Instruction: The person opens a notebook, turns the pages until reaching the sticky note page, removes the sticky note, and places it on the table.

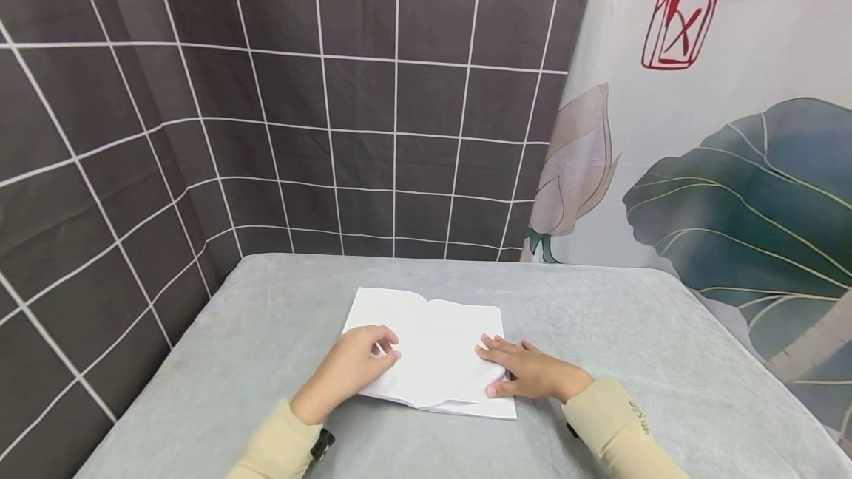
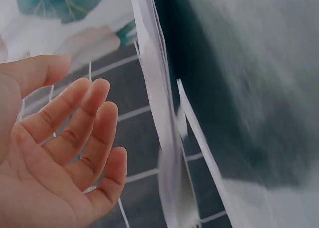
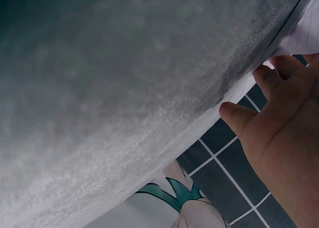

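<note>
An open book with blank white pages (image 1: pixel 439 353) lies on the grey-covered table. Above its left page is my left hand (image 1: pixel 359 357), fingers loosely bent and holding nothing. The left wrist view shows that palm (image 2: pixel 60 143) apart from the book's page edges (image 2: pixel 157 73). My right hand (image 1: pixel 532 369) rests at the right page's outer edge with its fingers spread. Near its lower right corner, a page bulges and stands slightly off the sheets below. In the right wrist view, faintly lined paper (image 3: pixel 304 33) shows beside the right hand (image 3: pixel 284 133).
A grey cloth (image 1: pixel 639 331) covers the table around the book. Behind and to the left hangs a dark curtain (image 1: pixel 359 94) with white grid lines. At the right hangs a pale cloth (image 1: pixel 592 242) printed with a lotus bud, a large leaf and a red seal.
</note>
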Motion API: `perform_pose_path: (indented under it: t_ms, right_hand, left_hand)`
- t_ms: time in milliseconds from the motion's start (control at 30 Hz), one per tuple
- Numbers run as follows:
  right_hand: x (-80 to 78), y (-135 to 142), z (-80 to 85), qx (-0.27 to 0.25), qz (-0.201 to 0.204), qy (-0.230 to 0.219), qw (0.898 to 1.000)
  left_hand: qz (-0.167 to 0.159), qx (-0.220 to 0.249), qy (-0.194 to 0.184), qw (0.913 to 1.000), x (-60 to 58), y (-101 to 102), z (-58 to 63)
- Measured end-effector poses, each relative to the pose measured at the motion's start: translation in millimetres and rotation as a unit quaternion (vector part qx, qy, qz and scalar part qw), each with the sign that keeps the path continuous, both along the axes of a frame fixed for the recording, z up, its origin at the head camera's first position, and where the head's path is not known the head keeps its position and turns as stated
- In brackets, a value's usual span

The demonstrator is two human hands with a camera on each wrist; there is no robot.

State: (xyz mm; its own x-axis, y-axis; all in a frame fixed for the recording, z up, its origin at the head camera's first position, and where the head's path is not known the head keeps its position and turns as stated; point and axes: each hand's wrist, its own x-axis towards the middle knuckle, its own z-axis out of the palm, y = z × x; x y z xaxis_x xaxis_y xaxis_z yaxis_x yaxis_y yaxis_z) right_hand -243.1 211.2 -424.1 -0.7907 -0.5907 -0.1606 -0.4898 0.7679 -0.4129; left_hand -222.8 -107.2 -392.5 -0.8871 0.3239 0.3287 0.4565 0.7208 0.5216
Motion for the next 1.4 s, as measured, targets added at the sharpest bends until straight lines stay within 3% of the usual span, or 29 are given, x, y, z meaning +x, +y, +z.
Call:
perform_pose_path:
  t_ms: [300, 567, 833, 1400]
  right_hand:
    - [-0.5, 1, -1.2, 0.005, -0.006, 0.000, 1.000]
    - [-1.6, 1, -2.0, 0.012, -0.004, 0.005, 1.000]
    - [-1.3, 0, -1.3, 0.013, -0.003, 0.002, 1.000]
    - [2.1, -2, 1.0, 0.014, -0.003, 0.007, 1.000]
  left_hand:
    - [-0.076, -0.075, 0.054, 0.9928, 7.4, 30, -11.7]
    - [-0.111, -0.129, 0.100, 0.9803, 12.6, 50, -15.6]
    - [-0.124, -0.172, 0.120, 0.9700, 14.9, 65, -18.1]
    - [-0.110, -0.254, 0.153, 0.9487, 20.1, 79, -25.0]
